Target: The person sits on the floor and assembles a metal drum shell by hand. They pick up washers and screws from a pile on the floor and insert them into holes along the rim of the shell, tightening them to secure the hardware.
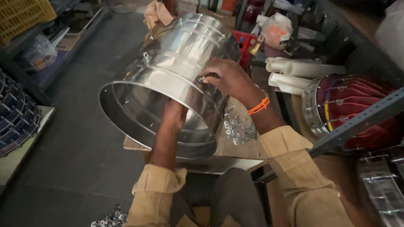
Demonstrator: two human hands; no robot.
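Note:
A large shiny steel drum shell (176,63) lies on its side on a small wooden bench (233,149), its open mouth toward me. My left hand (174,115) reaches inside the shell and presses against its inner wall. My right hand (229,77), with an orange thread at the wrist, rests on the outside of the shell and pinches a small metal fitting (206,77) at the shell's side. A pile of small washers and nuts (237,128) lies on the bench just right of the shell.
White plastic tubes (294,75) and a red drum with a metal rim (349,105) lie at the right behind a grey angle-iron shelf post (357,122). More loose washers (109,218) lie on the dark floor. A shelf with a yellow crate (21,14) stands at the left.

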